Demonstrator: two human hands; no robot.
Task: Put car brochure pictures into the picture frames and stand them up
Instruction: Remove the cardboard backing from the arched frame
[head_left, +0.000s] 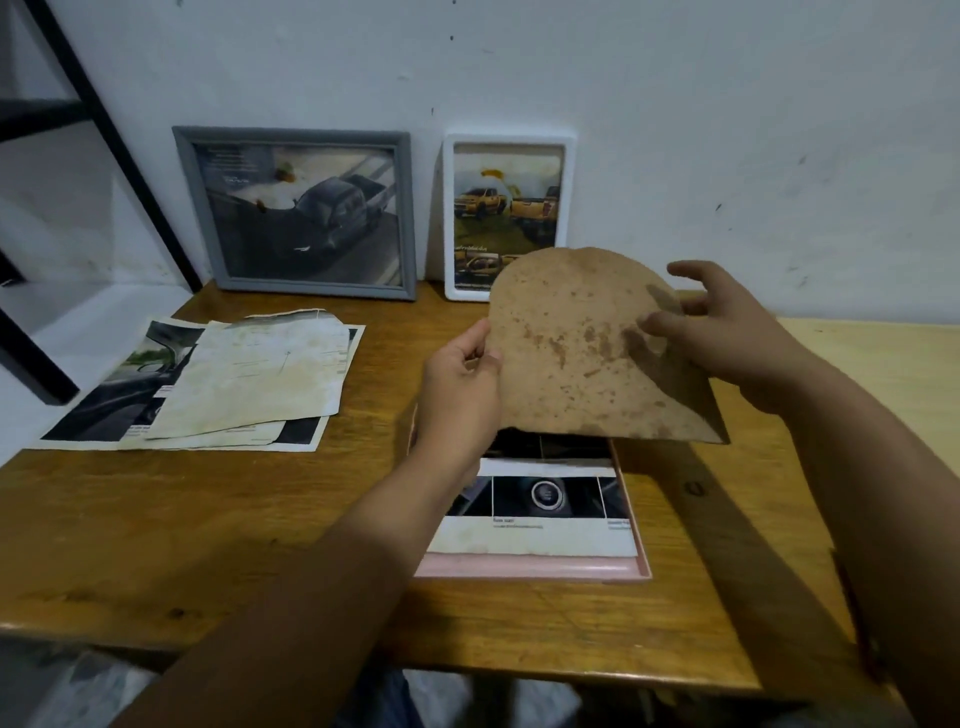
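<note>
A stained brown backing board (582, 353) is held up above a pink picture frame (530, 566) that lies face down on the wooden table (208, 545). My left hand (460, 384) pinches the board's left edge. My right hand (722, 327) touches its right side with fingers spread. A car brochure picture (540, 514) lies inside the pink frame, partly hidden by the board. A grey frame (301, 213) and a white frame (506, 213), each with a truck picture, stand against the wall.
Loose brochure pages (208, 384) lie stacked on the table's left part. A black metal rack (78, 130) leans at the far left. A lighter wooden surface (883, 374) adjoins the table on the right. The white wall is right behind the frames.
</note>
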